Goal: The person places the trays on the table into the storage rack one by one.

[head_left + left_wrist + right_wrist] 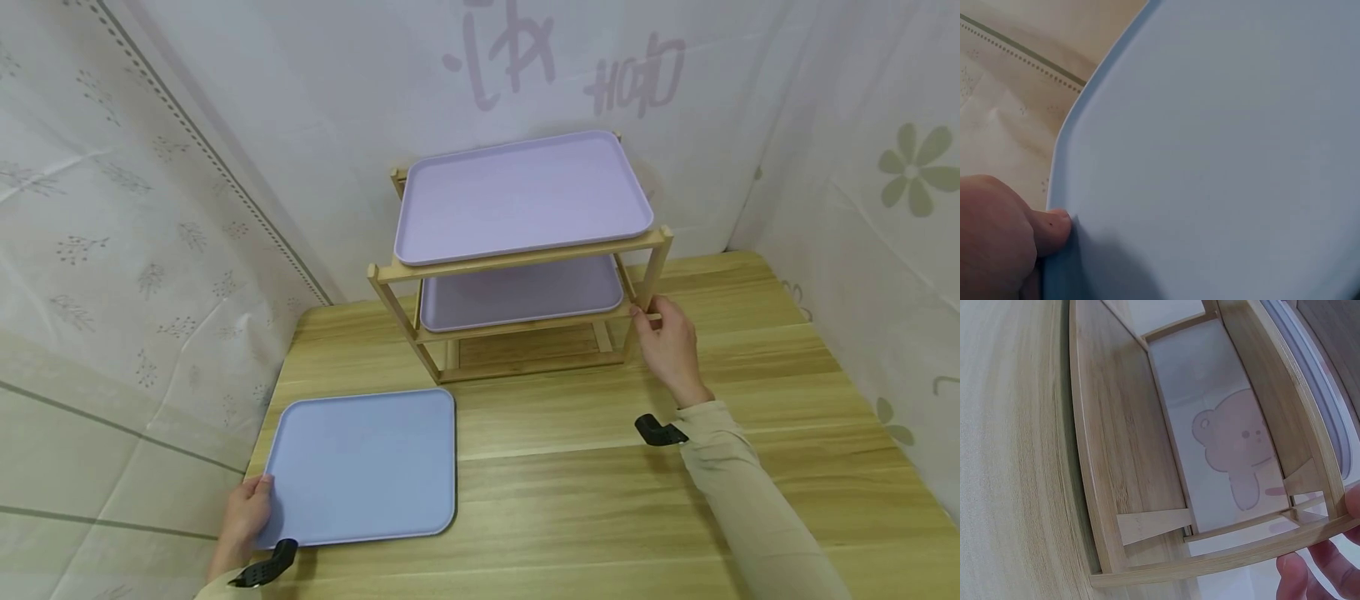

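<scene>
At the table's left side a light blue rectangular tray lies on or just above the wood. My left hand pinches its left edge, with the thumb over the rim and the other fingers mostly hidden. A light wooden rack stands toward the back. One lavender tray rests on its top level and another lavender tray on the middle level. My right hand grips the rack's right front post, and its fingertips show beside the wood.
The wooden table meets patterned fabric walls on the left, back and right. A solid wooden bottom shelf sits low in the rack. Black wrist bands or mounts show at both wrists.
</scene>
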The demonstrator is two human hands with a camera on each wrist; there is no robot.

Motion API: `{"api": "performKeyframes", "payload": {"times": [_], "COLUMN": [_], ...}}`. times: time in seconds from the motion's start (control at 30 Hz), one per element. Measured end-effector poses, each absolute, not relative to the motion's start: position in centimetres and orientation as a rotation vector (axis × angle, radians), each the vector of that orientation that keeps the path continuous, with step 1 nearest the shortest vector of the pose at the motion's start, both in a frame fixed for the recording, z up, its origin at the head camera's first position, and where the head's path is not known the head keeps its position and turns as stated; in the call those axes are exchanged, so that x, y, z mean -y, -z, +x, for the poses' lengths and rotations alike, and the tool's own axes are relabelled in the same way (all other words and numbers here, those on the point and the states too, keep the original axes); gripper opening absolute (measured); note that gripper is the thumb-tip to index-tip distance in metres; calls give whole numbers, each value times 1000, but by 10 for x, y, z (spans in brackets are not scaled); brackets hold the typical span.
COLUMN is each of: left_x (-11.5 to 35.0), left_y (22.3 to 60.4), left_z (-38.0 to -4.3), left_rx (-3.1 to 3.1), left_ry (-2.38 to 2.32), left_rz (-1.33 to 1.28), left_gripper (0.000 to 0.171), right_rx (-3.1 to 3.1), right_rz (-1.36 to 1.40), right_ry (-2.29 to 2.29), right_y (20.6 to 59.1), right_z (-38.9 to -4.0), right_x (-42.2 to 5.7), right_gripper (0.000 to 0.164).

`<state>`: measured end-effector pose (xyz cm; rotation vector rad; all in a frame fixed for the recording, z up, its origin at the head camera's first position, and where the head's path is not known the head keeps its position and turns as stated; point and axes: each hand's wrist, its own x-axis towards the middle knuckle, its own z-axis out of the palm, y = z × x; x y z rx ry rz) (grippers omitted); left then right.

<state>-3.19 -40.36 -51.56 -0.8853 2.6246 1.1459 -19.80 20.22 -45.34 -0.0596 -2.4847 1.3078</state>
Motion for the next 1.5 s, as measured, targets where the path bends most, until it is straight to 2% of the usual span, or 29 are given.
{"api": "performKeyframes", "payload": {"times": [0.27,0.7,0.73,0.9,0.97,1.03,1.1,1.27,1.5], "left_x": [392,389,389,382,377,372,367,356,343], "left_y": [511,514,514,519,522,523,523,522,522], "left_z": [-35,-36,-35,-31,-30,-30,-30,-31,-35], "left_rx": [-2572,-2100,-2061,-1950,-1942,-1924,-1891,-1709,-1397], "left_ry": [-1198,-1632,-1682,-1888,-1912,-1903,-1916,-2041,-2240], "left_rz": [-841,-780,-784,-801,-781,-747,-692,-496,-147], "left_gripper": [63,74,72,35,33,41,41,27,43], "right_rx": [2475,2467,2465,2455,2455,2457,2461,2469,2472], "right_rz": [-58,-67,-67,-59,-60,-65,-69,-71,-70], "right_ry": [-1303,-1293,-1294,-1289,-1286,-1286,-1289,-1298,-1312], "right_y": [453,454,454,454,454,454,454,455,455], "right_z": [-197,-198,-198,-198,-198,-199,-199,-200,-200], "right_x": [-202,-202,-202,-202,-202,-202,-202,-203,-203], "right_gripper": [29,29,29,28,28,28,28,29,30]}}
